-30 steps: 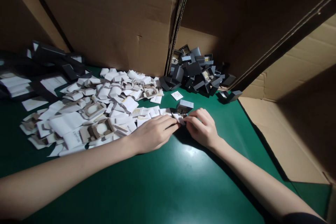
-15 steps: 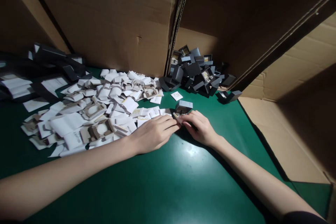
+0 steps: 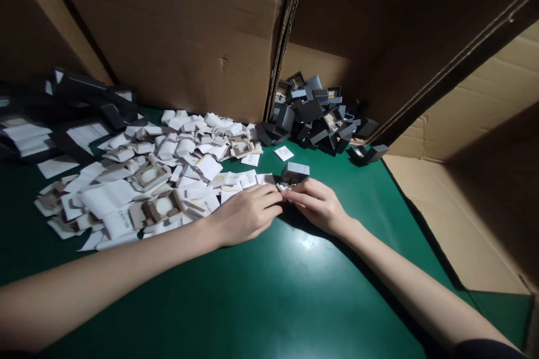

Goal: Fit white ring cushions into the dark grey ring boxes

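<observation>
My left hand (image 3: 249, 212) and my right hand (image 3: 320, 206) meet over the green table, fingertips almost touching. Between them is a small whitish folded card piece (image 3: 283, 186), mostly covered by the fingers. Both hands are closed in a pinch on it. Just behind the right fingers stands a dark grey small box (image 3: 295, 171), its lid up and its inside facing me. A white printed card (image 3: 283, 153) lies flat beyond that box. Left of my left hand spreads a heap of white folded card inserts (image 3: 166, 148), some with printed lettering.
Dark jewellery-style boxes (image 3: 320, 115) are piled at the back right, and one open dark box (image 3: 367, 155) lies apart at the pile's right. Black sleeves and white papers (image 3: 84, 106) lie back left. Cardboard walls (image 3: 189, 28) enclose the green table (image 3: 252, 303).
My right fingers have moved slightly left, closer to the left fingertips. Less of the whitish card piece shows between them. The small box behind stays in place.
</observation>
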`<state>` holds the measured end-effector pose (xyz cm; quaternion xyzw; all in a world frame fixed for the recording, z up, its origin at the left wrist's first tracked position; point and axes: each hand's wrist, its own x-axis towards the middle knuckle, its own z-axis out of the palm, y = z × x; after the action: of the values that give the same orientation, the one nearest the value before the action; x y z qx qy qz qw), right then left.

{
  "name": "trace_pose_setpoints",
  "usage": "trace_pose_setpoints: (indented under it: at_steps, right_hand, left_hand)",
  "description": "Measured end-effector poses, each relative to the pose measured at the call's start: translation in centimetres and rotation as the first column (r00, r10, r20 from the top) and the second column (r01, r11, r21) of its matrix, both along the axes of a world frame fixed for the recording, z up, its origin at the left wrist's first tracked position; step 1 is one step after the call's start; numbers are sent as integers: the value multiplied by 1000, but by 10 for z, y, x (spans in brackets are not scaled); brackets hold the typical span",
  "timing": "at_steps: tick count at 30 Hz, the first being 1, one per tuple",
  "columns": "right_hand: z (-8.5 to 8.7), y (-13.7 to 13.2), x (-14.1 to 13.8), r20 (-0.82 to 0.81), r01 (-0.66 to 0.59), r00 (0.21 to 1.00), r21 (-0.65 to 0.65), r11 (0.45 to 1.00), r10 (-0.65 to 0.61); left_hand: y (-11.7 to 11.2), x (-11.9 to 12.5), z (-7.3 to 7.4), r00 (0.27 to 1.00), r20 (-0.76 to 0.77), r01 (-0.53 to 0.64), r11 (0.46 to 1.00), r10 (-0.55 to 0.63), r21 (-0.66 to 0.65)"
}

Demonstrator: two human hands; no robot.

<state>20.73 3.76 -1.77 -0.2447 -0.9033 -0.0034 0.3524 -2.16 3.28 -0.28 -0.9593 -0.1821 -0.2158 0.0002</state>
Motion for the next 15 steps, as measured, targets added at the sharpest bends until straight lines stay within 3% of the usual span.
trace_pose_setpoints:
  at_steps: [7, 12, 15]
  right_hand:
    - [1, -1, -1, -29, 44, 999, 43, 998, -42]
    - [10, -7, -3, -195, 149, 972, 89, 985, -130]
    - [14, -9, -4, -274, 76, 959, 26, 997, -66]
  left_hand:
    - [0, 0, 2, 999, -18, 31, 1000, -31, -2]
    - [0, -1, 1, 999, -47, 26, 1000, -26, 1]
    - [0, -1, 0, 999, -40, 28, 999, -28, 17]
